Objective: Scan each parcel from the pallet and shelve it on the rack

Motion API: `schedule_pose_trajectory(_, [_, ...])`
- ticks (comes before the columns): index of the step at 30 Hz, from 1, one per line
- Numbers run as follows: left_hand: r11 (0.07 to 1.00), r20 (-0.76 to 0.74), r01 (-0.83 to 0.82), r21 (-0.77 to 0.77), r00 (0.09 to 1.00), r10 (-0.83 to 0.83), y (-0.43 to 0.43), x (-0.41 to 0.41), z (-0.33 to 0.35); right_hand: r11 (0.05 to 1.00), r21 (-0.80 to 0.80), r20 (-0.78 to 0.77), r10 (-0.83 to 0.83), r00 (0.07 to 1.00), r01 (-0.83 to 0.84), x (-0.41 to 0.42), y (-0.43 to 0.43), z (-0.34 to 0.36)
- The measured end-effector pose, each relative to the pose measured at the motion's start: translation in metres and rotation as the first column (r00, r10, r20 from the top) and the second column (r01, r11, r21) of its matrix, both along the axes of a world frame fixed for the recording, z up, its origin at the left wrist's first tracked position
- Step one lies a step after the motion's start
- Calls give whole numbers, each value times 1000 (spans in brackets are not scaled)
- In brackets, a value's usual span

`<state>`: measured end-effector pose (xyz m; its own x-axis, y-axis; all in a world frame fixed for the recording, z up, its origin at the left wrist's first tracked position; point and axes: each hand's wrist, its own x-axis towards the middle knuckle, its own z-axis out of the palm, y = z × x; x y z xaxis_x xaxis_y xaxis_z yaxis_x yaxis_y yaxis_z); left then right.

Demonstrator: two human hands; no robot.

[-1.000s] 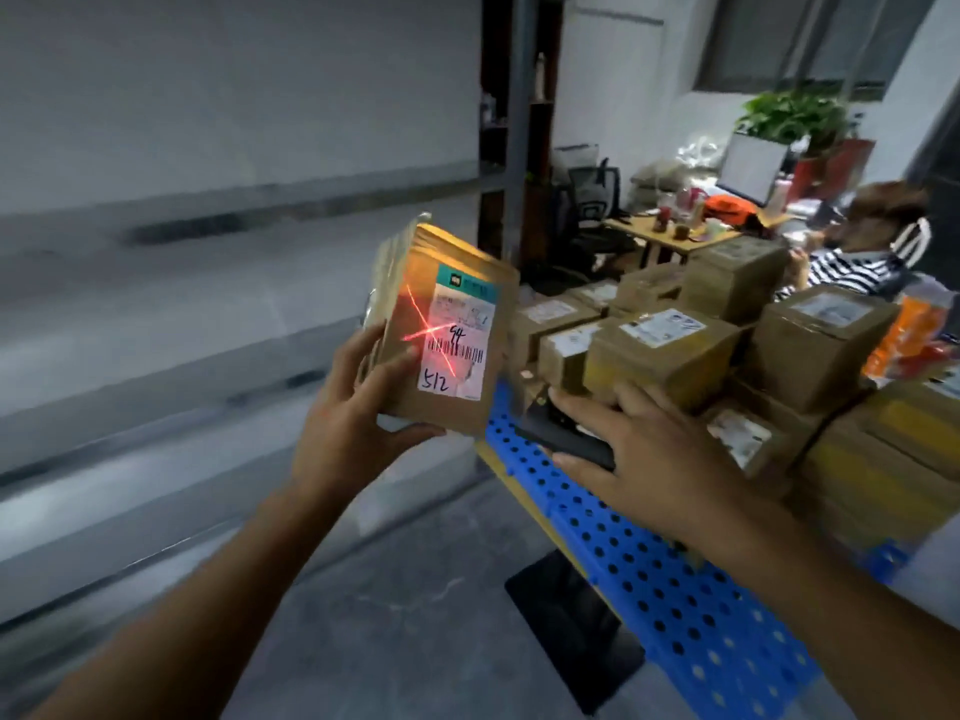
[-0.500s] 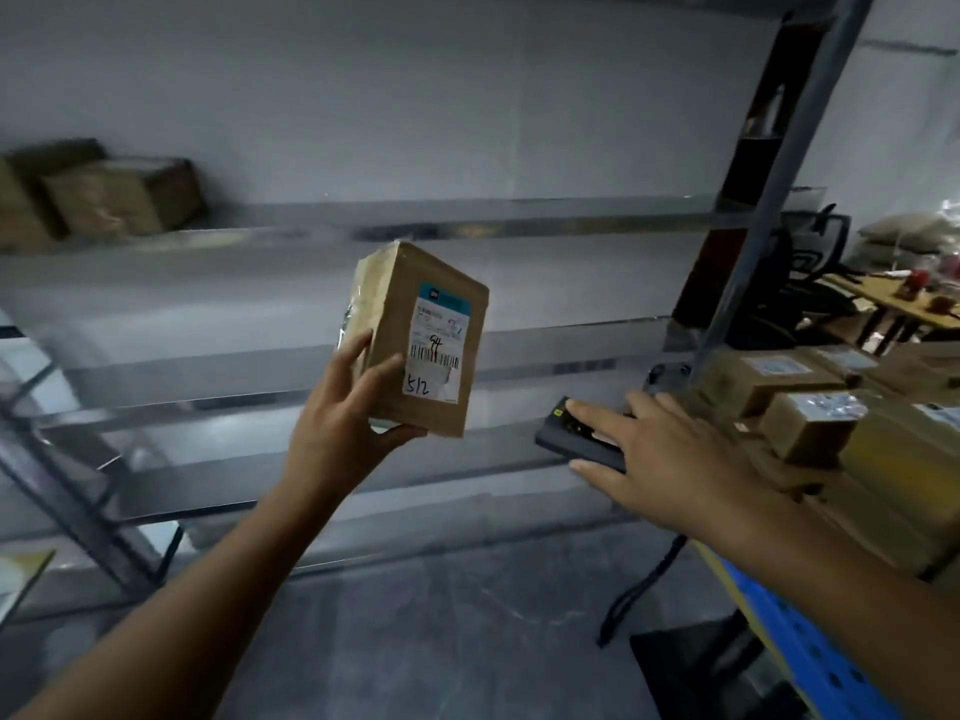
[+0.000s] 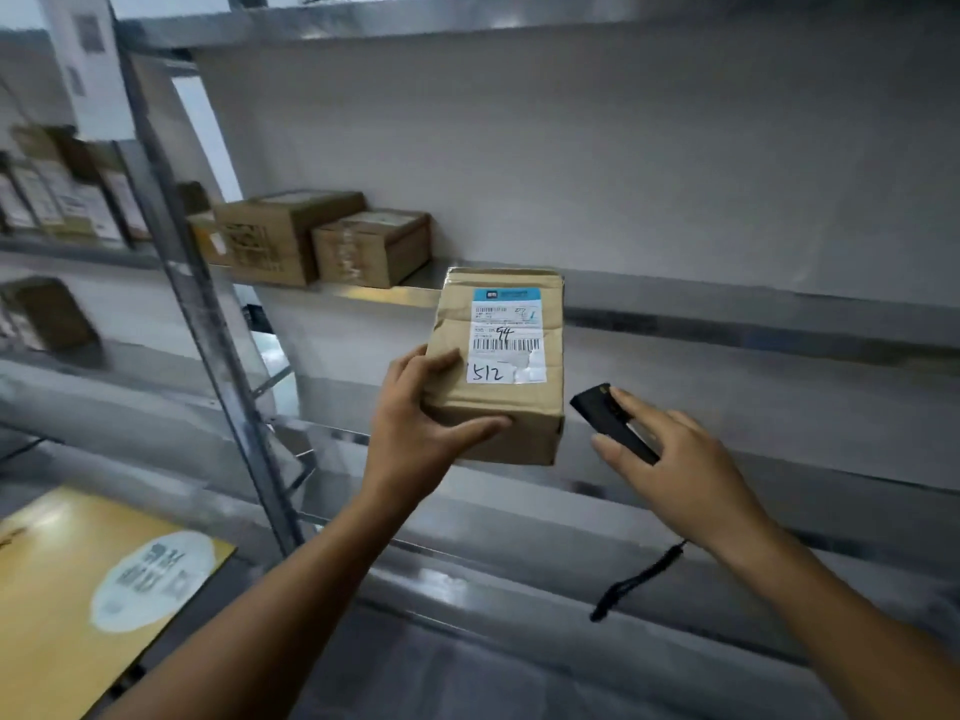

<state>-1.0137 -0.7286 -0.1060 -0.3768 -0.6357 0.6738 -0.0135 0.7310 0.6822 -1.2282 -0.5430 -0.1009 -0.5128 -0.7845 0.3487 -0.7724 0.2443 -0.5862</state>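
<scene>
Right of the boxes (image 3: pixel 332 241) on the shelf (image 3: pixel 701 304), the left hand (image 3: pixel 415 433) has its grip clamped on the parcel (image 3: pixel 501 366), upright, just before the shelf's bare stretch, with the scanner (image 3: pixel 613 426) beside it held in the right hand (image 3: pixel 685 459)

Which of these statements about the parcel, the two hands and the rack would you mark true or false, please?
1. The left hand holds the parcel marked 512. True.
2. The right hand is empty. False: it holds a black scanner.
3. Cardboard boxes stand on a shelf of the rack. True.
4. The parcel rests on a shelf. False: it is held up in front of the rack.
</scene>
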Motion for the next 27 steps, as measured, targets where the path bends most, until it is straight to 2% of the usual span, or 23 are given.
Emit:
schedule_pose_trajectory(6, [997,49,-75,21,996,74,-114,-16,19,997,44,-52,59,997,-57,-25,-126,14])
schedule_pose_trajectory(11, [993,52,-114,38,992,112,-203,-41,27,999,30,-133,27,991,-23,-45,-220,26])
schedule_pose_trajectory(14, [986,37,-167,8,985,167,-249,-60,31,999,-6,-87,39,995,-39,-55,-269,33])
schedule_pose_trajectory(16, [965,-4,-253,-69,967,253,-269,-76,29,999,-10,-63,34,997,-34,-63,-295,37])
schedule_pose_trajectory(18, [900,-24,-355,-254,932,361,-283,-91,24,1000,-4,-81,19,997,-19,-69,-318,37])
schedule_pose_trajectory(20, [832,8,-343,-436,923,384,-295,-105,14,1000,4,-100,-14,995,14,-75,-338,36])
schedule_pose_trajectory(21, [822,39,-310,-478,927,372,-300,-111,10,999,11,-102,-32,994,34,-78,-346,36])
schedule_pose_trajectory(23, [830,94,-267,-490,930,355,-312,-121,5,996,38,-104,-70,992,74,-84,-359,37])
schedule_pose_trajectory(27, [826,165,-283,-488,899,406,-326,-133,7,985,110,-137,-118,983,134,-91,-371,45])
